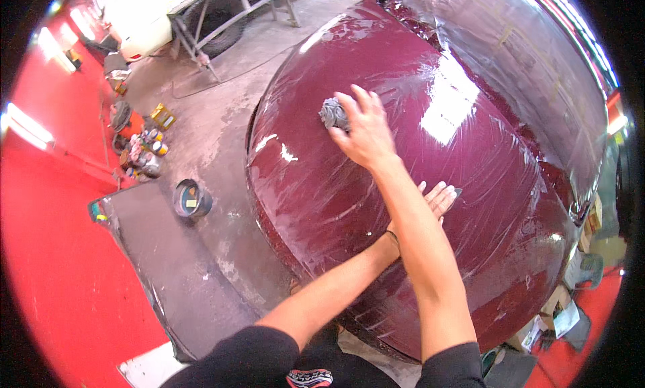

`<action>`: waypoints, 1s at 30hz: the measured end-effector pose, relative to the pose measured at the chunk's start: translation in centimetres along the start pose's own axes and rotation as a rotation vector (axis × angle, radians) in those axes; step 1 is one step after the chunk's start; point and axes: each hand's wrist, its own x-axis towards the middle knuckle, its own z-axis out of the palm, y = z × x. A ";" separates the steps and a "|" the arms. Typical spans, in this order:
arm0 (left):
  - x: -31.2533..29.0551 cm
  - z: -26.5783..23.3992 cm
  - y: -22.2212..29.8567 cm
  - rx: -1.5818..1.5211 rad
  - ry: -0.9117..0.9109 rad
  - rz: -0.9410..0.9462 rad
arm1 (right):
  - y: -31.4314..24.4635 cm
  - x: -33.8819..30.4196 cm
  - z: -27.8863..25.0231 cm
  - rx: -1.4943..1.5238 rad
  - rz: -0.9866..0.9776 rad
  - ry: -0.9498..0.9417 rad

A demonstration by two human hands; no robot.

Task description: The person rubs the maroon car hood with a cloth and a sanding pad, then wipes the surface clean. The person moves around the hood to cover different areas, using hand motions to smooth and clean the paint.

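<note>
My forearms cross over a wet, dark red car hood (316,186) with pale streaks and smears on it. My right hand (367,127), its fingers spread and slightly blurred, holds a crumpled grey rag (332,114) against the far left part of the hood. Beneath the right forearm passes my left arm. My left hand (440,198) lies nearly flat on the middle of the hood, pressing a thin dark piece, apparently sandpaper (458,192), whose corner sticks out past the fingertips. The rest of that piece is hidden under the hand.
Grey sheeting (524,59) covers the windshield. On the floor at left stand a dark bucket (193,198) and several cans (159,147). A grey panel (175,253) lies beside the red wall (54,253). Farther back, a metal stand (201,38) is near a white vehicle (141,18).
</note>
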 end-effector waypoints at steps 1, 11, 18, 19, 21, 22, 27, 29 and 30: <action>0.1 0.0 0.9 -0.102 0.019 -0.049 | -0.5 1.3 1.8 -0.037 0.096 -0.101; -0.2 0.5 0.8 -0.183 -0.088 0.044 | 2.8 2.8 4.4 -0.355 0.051 -0.232; 8.5 -1.7 1.2 0.255 -0.436 0.090 | 9.2 0.2 -15.3 -0.611 0.381 -0.381; 9.5 -1.2 1.8 0.351 -0.440 0.112 | 10.3 0.2 -17.3 -0.652 0.416 -0.362; 7.5 1.0 3.1 0.268 -0.412 0.095 | 12.0 0.1 -20.2 -0.680 0.402 -0.261; 5.2 1.2 4.4 0.166 -0.419 0.076 | 12.7 -0.5 -21.5 -0.681 0.411 -0.234; 5.1 1.5 5.0 0.185 -0.495 0.091 | 14.5 -2.1 -26.4 -0.635 0.459 -0.225; 10.5 1.8 3.9 0.285 -0.525 0.074 | 14.9 -2.2 -27.4 -0.727 0.416 -0.150; 13.0 2.5 2.9 0.330 -0.473 0.043 | 14.8 -2.2 -27.8 -0.727 0.403 -0.148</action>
